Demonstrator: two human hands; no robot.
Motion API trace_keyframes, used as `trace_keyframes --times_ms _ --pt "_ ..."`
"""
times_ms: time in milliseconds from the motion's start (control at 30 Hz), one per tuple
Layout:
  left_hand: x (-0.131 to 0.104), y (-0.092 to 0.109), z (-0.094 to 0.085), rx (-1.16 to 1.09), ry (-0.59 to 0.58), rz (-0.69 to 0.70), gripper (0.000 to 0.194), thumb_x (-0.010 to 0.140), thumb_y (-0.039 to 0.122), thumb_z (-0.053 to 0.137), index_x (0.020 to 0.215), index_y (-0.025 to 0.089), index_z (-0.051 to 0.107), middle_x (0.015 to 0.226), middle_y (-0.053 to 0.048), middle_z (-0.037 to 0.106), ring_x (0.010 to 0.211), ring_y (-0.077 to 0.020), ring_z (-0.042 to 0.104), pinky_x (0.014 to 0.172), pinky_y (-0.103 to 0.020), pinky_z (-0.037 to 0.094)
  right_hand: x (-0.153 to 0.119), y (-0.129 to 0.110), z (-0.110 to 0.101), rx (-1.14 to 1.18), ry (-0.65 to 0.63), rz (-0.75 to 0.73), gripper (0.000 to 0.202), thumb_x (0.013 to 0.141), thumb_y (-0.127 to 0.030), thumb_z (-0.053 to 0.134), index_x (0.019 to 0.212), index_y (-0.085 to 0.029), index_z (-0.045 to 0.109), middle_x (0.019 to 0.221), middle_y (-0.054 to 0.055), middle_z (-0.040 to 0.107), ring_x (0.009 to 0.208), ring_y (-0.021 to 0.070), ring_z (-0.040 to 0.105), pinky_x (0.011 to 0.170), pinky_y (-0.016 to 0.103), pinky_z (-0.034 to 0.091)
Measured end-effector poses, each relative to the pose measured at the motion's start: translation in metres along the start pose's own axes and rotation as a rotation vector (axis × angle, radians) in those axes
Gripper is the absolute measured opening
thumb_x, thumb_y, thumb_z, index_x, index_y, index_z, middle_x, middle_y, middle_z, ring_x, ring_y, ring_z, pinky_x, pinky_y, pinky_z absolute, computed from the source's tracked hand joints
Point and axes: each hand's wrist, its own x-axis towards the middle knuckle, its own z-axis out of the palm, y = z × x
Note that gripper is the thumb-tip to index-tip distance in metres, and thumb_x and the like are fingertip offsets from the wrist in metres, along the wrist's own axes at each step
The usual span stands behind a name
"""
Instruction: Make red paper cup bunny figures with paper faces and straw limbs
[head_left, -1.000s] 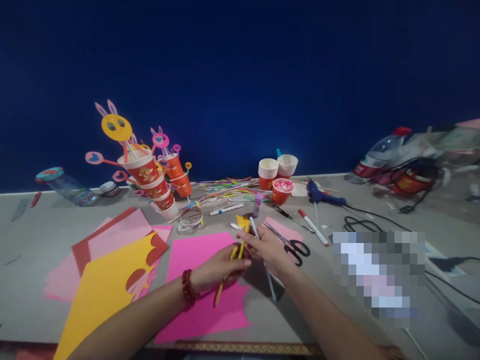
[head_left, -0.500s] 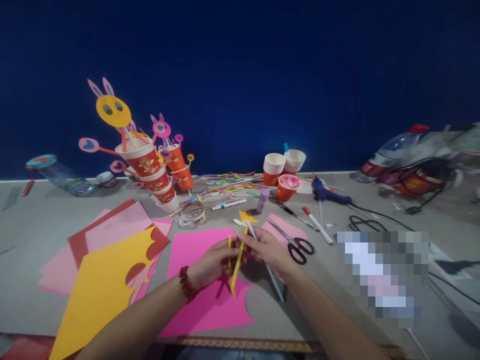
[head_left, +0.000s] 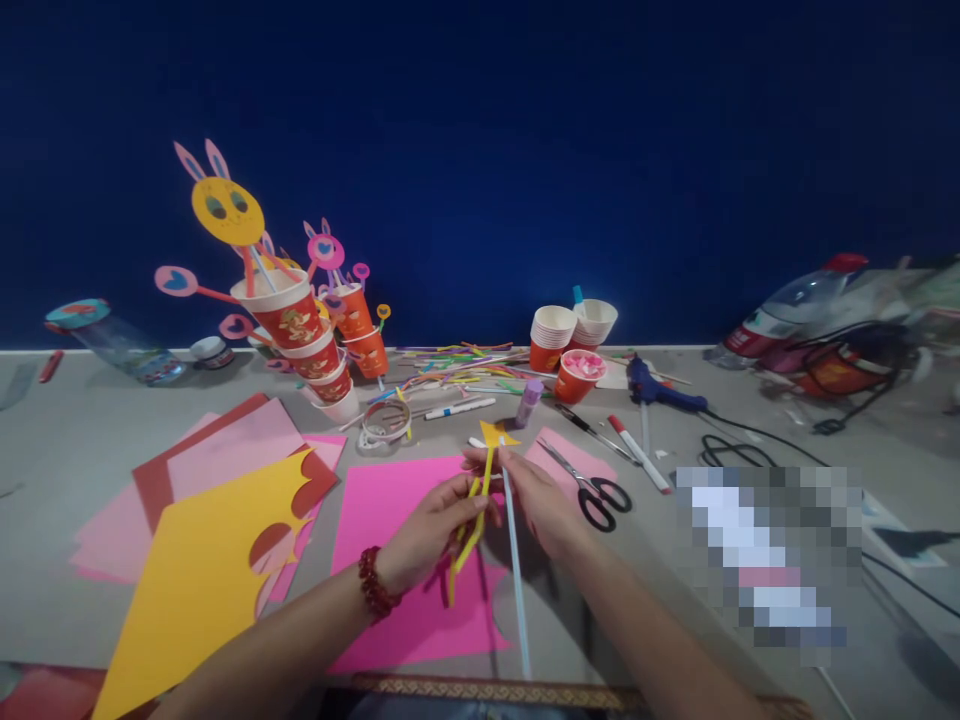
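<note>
My left hand (head_left: 448, 515) has its fingers closed round a bent yellow straw (head_left: 470, 545), its folded lengths hanging over the pink sheet. My right hand (head_left: 541, 495) pinches a long pale blue straw (head_left: 516, 570) near its top; the rest slants down toward the table's front edge. Both hands are close together, fingertips almost meeting. Beneath the left hand lies a bright pink paper sheet (head_left: 375, 610) with curved cut-outs. Just beyond the fingertips are a yellow paper scrap (head_left: 498, 433) and a partly covered white pen. Black-handled scissors (head_left: 596, 495) rest on pale pink paper beside my right hand.
Stacked red paper cups (head_left: 300, 320) with a bunny figure stand at back left. Yellow card (head_left: 187, 570) covers the left. Loose colored straws (head_left: 450, 370), a glue stick (head_left: 529, 402), a blue glue gun (head_left: 660, 385) with a cord and a bottle (head_left: 795, 310) lie behind and right.
The pale blue straw has swung more upright, its lower end coming nearer the front edge. The yellow straw has turned lower in my left hand. My right hand has shifted slightly.
</note>
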Motion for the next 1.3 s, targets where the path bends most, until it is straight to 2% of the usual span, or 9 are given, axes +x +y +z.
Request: trace_keyframes --times_ms 100,300,433,500,633,767,900,1100,1300 --pt "-0.001 -0.001 0.003 -0.025 -0.007 -0.001 0.042 0.073 0.049 0.083 0.087 0.017 0.058 0.058 0.006 0.057 0.04 -0.0042 0.039 0.039 -0.019 0.022 -0.005 0.003 0.005 -0.038 -0.039 -0.018 0.048 0.095 -0.06 0.054 0.118 -0.025 0.076 0.111 0.009 0.076 0.107 0.0235 0.068 0.098 0.038 0.05" --pt "0.001 -0.006 0.002 0.007 -0.111 0.041 0.039 0.081 0.046 0.077 0.093 0.016 0.054 0.071 -0.002 0.072 0.035 -0.0026 0.041 0.037 -0.018 0.023 -0.007 0.001 0.009 -0.086 -0.067 -0.009 0.052 0.097 -0.062 0.049 0.126 -0.025 0.071 0.111 0.008 0.074 0.1 0.024 0.067 0.073 0.031 0.055" --pt "-0.002 -0.003 0.0 -0.042 -0.17 -0.031 0.038 0.08 0.044 0.078 0.088 0.017 0.052 0.066 -0.004 0.074 0.031 -0.0017 0.036 0.034 -0.016 0.02 -0.003 0.0 0.003 -0.114 0.128 -0.114 0.047 0.09 -0.064 0.06 0.092 -0.022 0.08 0.08 0.004 0.07 0.076 0.0173 0.062 0.063 0.026 0.049" --pt "-0.003 0.002 -0.003 -0.103 -0.174 -0.019 0.037 0.08 0.042 0.078 0.085 0.018 0.051 0.062 -0.002 0.072 0.029 -0.0012 0.032 0.032 -0.015 0.018 0.0 -0.002 -0.001 -0.012 0.239 -0.126 0.045 0.082 -0.064 0.07 0.077 -0.02 0.077 0.055 -0.003 0.055 0.052 0.0111 0.047 0.048 0.022 0.039" --pt "-0.002 0.015 -0.012 -0.26 -0.068 0.158 0.034 0.081 0.04 0.078 0.086 0.017 0.054 0.065 0.001 0.069 0.03 0.0008 0.029 0.032 -0.014 0.022 0.003 -0.013 -0.006 0.342 0.236 -0.11 0.04 0.069 -0.056 0.085 0.073 -0.02 0.069 0.04 -0.01 0.038 0.039 0.0059 0.03 0.037 0.017 0.025" --pt "0.0 0.026 -0.018 -0.258 0.073 0.347 0.028 0.083 0.034 0.077 0.095 0.018 0.057 0.07 0.003 0.067 0.036 -0.0005 0.036 0.037 -0.013 0.029 0.002 -0.016 -0.004 0.459 0.198 -0.127 0.037 0.064 -0.044 0.091 0.072 -0.019 0.065 0.052 -0.006 0.059 0.043 0.0055 0.043 0.039 0.015 0.033" --pt "-0.001 0.035 -0.018 -0.209 0.181 0.451 0.038 0.08 0.031 0.08 0.108 0.019 0.058 0.077 0.002 0.068 0.044 -0.002 0.046 0.044 -0.013 0.036 -0.005 -0.006 0.006 0.254 0.127 -0.112 0.035 0.071 -0.044 0.087 0.077 -0.019 0.063 0.061 -0.001 0.07 0.044 0.0078 0.052 0.041 0.017 0.04" --pt "0.003 0.036 -0.022 -0.218 0.366 0.495 0.032 0.084 0.04 0.075 0.081 0.021 0.048 0.067 0.006 0.059 0.045 -0.0029 0.042 0.044 -0.014 0.033 -0.02 0.009 0.021 -0.053 -0.021 -0.27 0.024 0.092 -0.044 0.068 0.094 -0.021 0.061 0.078 0.004 0.077 0.053 0.0118 0.061 0.05 0.022 0.049" --pt "0.004 0.026 -0.02 -0.176 0.335 0.47 0.03 0.086 0.043 0.073 0.084 0.02 0.053 0.074 0.005 0.06 0.045 -0.0035 0.043 0.044 -0.017 0.033 -0.023 0.012 0.023 -0.215 0.017 -0.406 0.019 0.099 -0.038 0.058 0.109 -0.022 0.061 0.091 0.007 0.077 0.065 0.0146 0.065 0.056 0.025 0.051"
